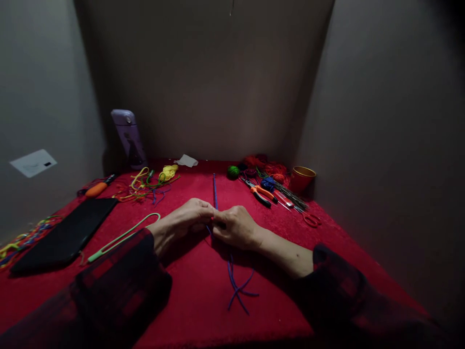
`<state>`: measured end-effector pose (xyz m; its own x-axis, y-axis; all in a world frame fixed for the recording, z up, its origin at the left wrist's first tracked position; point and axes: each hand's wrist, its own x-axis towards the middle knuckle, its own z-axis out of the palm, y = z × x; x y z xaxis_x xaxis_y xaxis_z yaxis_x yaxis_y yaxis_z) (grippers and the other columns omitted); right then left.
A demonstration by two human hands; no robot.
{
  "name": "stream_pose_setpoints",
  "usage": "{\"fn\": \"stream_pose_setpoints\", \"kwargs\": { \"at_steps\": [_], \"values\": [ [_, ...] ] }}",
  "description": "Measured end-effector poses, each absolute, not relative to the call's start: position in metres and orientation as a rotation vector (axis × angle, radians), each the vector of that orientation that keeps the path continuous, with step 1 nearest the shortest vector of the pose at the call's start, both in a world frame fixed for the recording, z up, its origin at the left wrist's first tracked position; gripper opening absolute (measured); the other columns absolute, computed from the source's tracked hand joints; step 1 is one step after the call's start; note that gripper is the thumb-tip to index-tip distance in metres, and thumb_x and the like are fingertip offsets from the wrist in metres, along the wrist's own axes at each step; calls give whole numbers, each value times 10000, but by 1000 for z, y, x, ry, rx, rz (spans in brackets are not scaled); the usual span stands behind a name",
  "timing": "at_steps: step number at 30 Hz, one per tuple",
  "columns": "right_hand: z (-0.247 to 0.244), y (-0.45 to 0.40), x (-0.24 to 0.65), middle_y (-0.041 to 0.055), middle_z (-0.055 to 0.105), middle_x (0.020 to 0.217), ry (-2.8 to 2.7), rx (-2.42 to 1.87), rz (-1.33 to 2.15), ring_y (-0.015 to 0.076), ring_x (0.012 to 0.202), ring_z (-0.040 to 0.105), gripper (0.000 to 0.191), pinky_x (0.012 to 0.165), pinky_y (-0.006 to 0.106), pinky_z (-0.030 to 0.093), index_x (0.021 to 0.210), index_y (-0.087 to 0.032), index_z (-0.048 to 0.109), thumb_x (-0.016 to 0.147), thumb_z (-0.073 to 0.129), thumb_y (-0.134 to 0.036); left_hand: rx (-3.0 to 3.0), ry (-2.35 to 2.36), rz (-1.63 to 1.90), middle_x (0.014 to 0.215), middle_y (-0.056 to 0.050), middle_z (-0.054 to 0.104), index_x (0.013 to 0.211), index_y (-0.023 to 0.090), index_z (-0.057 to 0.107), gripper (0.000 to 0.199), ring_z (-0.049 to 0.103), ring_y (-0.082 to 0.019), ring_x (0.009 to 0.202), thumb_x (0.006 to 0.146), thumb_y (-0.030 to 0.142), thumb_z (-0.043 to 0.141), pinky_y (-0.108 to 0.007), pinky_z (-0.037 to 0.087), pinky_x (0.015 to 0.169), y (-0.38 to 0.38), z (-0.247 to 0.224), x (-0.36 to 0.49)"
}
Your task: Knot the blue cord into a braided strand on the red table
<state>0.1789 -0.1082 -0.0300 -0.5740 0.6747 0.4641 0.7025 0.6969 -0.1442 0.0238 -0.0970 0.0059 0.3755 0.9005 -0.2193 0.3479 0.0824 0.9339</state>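
Observation:
A blue-purple cord (215,189) runs straight back from my hands over the red cloth (196,300). My left hand (189,214) is closed on the cord, its fingertips meeting those of my right hand (236,226). My right hand is also closed, pinching the cord near the same spot; the exact grip is hidden by the fingers. Loose purple cord ends (238,289) spread out on the cloth in front of my right hand.
At left lie a black tablet-like slab (67,235), a green loop (123,235), an orange-handled tool (96,189) and yellow yarn (168,172), with a purple bottle (130,140) behind. Pliers (260,194), red scissors (311,219), yarn balls and a red cup (301,179) are at right.

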Motion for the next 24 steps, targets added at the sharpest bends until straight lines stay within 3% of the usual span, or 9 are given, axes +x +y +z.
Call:
{"fn": "stream_pose_setpoints", "kwargs": {
  "at_steps": [4,7,9,16,21,24],
  "values": [
    [-22,-111,180,19,582,572,-2410,-1044,-6,98,515,448,235,538,244,257,645,-171,640,779,495,-298,1559,1205,585,446,41,409,590,140,539,137,320,-59,422,632,265,576,-204,226,421,-104,13,23],
    [-14,-111,181,41,588,641,-2110,-1145,49,103,590,483,395,580,235,301,597,-155,620,865,401,-346,1573,1217,608,489,35,433,622,147,537,128,344,-65,457,643,271,557,-201,239,436,-105,15,23],
    [-12,-108,180,57,595,682,-1879,-1245,122,111,635,503,397,610,228,332,621,-139,611,880,372,-322,1575,1213,610,493,37,424,602,150,514,125,340,-64,462,637,263,555,-201,242,442,-104,13,24],
    [-22,-96,176,-14,507,476,-1841,-1270,1034,77,389,436,249,399,186,283,657,-138,539,825,398,-256,1492,1095,574,440,71,306,559,160,453,150,217,-40,385,646,258,526,-212,165,404,-94,3,24],
    [-24,-93,178,5,574,574,-1924,-1240,1082,44,387,373,207,411,183,265,654,-110,574,795,440,-182,1416,1099,554,449,84,306,577,166,432,163,197,-25,363,616,250,566,-203,130,379,-90,1,23],
    [-23,-90,181,3,568,564,-2009,-1263,956,55,444,407,181,441,179,277,653,-108,603,766,475,-167,1414,1137,549,436,86,305,571,171,420,175,192,-24,350,610,254,569,-203,118,369,-91,3,24]
  ]
}}
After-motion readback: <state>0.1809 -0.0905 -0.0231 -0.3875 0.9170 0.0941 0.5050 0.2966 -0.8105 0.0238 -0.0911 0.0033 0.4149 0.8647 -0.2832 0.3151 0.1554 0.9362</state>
